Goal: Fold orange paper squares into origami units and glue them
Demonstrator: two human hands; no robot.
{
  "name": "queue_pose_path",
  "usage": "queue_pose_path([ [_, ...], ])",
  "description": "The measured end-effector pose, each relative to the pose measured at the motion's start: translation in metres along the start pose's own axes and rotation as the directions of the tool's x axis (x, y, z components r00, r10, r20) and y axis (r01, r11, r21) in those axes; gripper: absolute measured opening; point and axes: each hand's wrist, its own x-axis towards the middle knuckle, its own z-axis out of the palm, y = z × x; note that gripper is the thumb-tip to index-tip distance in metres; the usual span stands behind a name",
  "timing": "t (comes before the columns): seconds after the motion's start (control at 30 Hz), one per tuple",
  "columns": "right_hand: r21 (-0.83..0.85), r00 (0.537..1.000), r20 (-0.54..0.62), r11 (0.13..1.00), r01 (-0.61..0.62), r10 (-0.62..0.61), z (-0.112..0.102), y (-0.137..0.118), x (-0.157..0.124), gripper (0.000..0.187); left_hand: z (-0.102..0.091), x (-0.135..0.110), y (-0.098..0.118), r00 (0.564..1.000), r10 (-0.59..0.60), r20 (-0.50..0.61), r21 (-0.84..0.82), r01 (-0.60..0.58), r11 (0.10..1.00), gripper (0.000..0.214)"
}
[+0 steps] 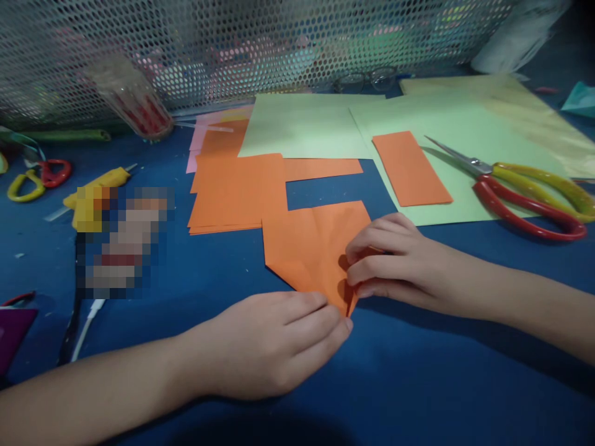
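Note:
A sheet of orange paper [311, 238] lies on the blue table in front of me, its near corners folded in towards a point. My left hand [283, 341] pinches the near tip of this paper, fingers pressed together. From the right, my right hand [395, 260] grips the folded right edge with curled fingers, its thumb partly hidden. A faint crease runs down the paper's middle. Just behind the paper's left side is a stack of orange sheets [237, 192]. An orange paper strip [411, 167] lies beyond my right hand.
Large scissors [525, 192] lie open on pale green paper [432, 130] at right. A yellow glue gun [100, 186], a blurred-out object [134, 235] with a white cable, and smaller scissors [41, 179] are at left. A jar [134, 99] leans near the perforated metal panel [279, 49].

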Motion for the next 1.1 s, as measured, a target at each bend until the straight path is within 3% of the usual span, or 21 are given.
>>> queue_pose_path([
  [0.13, -0.004, 0.998, 0.056, 1.000, 0.019, -0.019, -0.004, -0.008, 0.003, 0.022, 0.000, 0.001, -0.001, 1.000, 0.007, -0.010, 0.005, -0.007, 1.000, 0.040],
  [0.33, -0.098, 0.998, 0.046, 0.994, 0.048, -0.044, -0.001, -0.022, 0.004, 0.031, 0.001, 0.003, -0.002, 0.999, -0.012, 0.031, -0.026, 0.013, 1.000, 0.035],
  [0.53, 0.087, 0.994, 0.068, 0.992, -0.094, 0.088, -0.001, -0.026, 0.002, 0.021, 0.001, 0.002, -0.001, 1.000, -0.005, 0.009, -0.038, 0.005, 0.999, 0.039],
  [0.77, 0.047, 0.978, -0.002, 0.976, -0.211, 0.211, -0.002, -0.016, 0.003, 0.010, 0.002, 0.002, -0.002, 1.000, 0.014, -0.014, -0.041, -0.015, 0.999, 0.035],
  [1.1, 0.070, 0.965, -0.045, 0.964, -0.256, 0.260, 0.003, -0.008, 0.000, 0.028, -0.003, 0.001, -0.005, 0.997, 0.025, 0.078, -0.069, -0.020, 0.997, 0.042],
])
